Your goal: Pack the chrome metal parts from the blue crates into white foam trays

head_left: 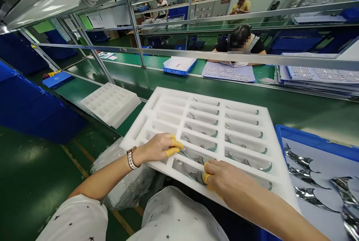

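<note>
A white foam tray (221, 140) with long slots lies in front of me. Curved chrome pieces fill the middle and right columns; the upper slots of the left column hold none. My left hand (160, 147), with yellow finger covers, pinches the left end of a chrome piece (193, 157) in the middle column. My right hand (220, 175), also in yellow finger covers, is closed at the right end of the lower middle slots. Its fingertips hide what they touch. Just beside them a chrome piece (189, 173) rests in the front slot.
At the right, a blue bin (316, 142) holds loose chrome pieces. Stacked foam trays (110, 102) sit to the left, above a plastic-wrapped bundle (126, 175). A metal rail (168, 51) crosses beyond the bench; a person (244, 41) works behind it, near stacked sheets (316, 78).
</note>
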{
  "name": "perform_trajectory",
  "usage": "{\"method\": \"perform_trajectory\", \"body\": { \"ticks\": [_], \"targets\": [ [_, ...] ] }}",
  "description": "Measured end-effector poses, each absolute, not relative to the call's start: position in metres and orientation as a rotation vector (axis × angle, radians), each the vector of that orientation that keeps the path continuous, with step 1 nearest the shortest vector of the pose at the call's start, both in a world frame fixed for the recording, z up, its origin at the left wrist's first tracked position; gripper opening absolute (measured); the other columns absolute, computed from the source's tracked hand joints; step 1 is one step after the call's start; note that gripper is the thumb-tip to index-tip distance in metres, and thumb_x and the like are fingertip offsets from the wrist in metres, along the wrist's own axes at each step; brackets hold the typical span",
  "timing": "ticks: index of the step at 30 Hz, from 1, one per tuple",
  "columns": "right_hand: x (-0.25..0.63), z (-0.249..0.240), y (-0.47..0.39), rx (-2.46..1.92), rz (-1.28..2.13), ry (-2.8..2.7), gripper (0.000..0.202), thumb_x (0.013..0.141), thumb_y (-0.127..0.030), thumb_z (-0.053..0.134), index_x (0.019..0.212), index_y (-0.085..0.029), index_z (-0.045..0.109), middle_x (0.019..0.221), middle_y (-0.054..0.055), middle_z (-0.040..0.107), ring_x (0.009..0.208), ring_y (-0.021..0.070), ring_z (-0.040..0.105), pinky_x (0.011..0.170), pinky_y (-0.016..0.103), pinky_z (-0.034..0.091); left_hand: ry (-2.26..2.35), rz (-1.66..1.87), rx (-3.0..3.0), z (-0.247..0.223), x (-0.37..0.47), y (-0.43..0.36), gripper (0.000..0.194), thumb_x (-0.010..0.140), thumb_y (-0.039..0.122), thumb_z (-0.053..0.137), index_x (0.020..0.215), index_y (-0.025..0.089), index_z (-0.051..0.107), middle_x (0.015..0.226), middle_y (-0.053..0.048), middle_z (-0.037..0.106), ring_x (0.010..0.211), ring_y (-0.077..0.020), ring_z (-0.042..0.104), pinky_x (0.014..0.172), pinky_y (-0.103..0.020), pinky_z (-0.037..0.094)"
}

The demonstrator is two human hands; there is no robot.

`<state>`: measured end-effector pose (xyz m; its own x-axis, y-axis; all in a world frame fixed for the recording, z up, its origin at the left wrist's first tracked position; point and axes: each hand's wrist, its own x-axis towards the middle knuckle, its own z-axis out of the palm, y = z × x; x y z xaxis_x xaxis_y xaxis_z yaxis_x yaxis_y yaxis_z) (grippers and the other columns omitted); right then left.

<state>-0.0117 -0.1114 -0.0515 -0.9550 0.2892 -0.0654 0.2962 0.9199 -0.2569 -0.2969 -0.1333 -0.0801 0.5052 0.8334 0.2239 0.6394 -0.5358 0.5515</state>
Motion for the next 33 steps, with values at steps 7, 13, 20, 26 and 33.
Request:
{"method": "perform_trajectory", "body": {
  "ticks": [7, 13, 20, 26, 33],
  "targets": [
    [-0.018, -0.055, -0.104, 0.545, -0.392, 3.017, 0.027, 0.066, 0.005, 0.045, 0.061, -0.021, 0.052, 0.065, -0.001, 0.052, 0.051, 0.0131, 0.043, 0.058, 0.031, 0.031, 1.215, 0.628, 2.383, -0.081, -0.298, -0.132, 0.028, 0.103, 0.027, 0.049, 0.114, 0.017, 0.073, 0.086, -0.006, 0.065, 0.078, -0.0146, 0.058, 0.074, -0.026, 0.051],
    [-0.013, -0.060, -0.102, 0.674, -0.558, 2.928, 0.027, 0.063, 0.007, 0.045, 0.057, -0.019, 0.043, 0.057, -0.003, 0.048, 0.048, 0.0116, 0.038, 0.054, 0.029, 0.020, 1.199, 0.630, 2.399, -0.080, -0.299, -0.131, 0.031, 0.104, 0.028, 0.046, 0.115, 0.016, 0.072, 0.085, -0.006, 0.064, 0.076, -0.0144, 0.057, 0.070, -0.025, 0.050],
    [-0.016, -0.071, -0.118, 0.754, -0.333, 2.983, 0.024, 0.062, 0.004, 0.052, 0.061, -0.020, 0.052, 0.059, -0.001, 0.052, 0.049, 0.0132, 0.044, 0.058, 0.031, 0.026, 1.239, 0.603, 2.479, -0.077, -0.295, -0.134, 0.027, 0.102, 0.025, 0.049, 0.115, 0.017, 0.072, 0.085, -0.005, 0.063, 0.078, -0.0145, 0.059, 0.071, -0.025, 0.051],
    [0.012, -0.039, -0.097, 0.846, -0.721, 3.066, 0.030, 0.089, -0.009, 0.045, 0.075, -0.023, 0.067, 0.065, 0.000, 0.058, 0.057, 0.0132, 0.052, 0.052, 0.026, 0.031, 1.171, 0.684, 2.437, -0.069, -0.295, -0.135, 0.028, 0.103, 0.020, 0.047, 0.117, 0.018, 0.070, 0.088, -0.005, 0.065, 0.077, -0.0129, 0.059, 0.072, -0.024, 0.051],
    [0.044, -0.032, -0.105, 1.090, -0.563, 3.280, 0.036, 0.102, -0.024, 0.038, 0.087, -0.025, 0.071, 0.065, 0.001, 0.057, 0.055, 0.0133, 0.051, 0.052, 0.026, 0.038, 1.195, 0.645, 2.409, -0.059, -0.299, -0.131, 0.027, 0.102, 0.022, 0.047, 0.112, 0.019, 0.073, 0.084, -0.004, 0.068, 0.073, -0.0125, 0.062, 0.069, -0.023, 0.052]
  ]
}}
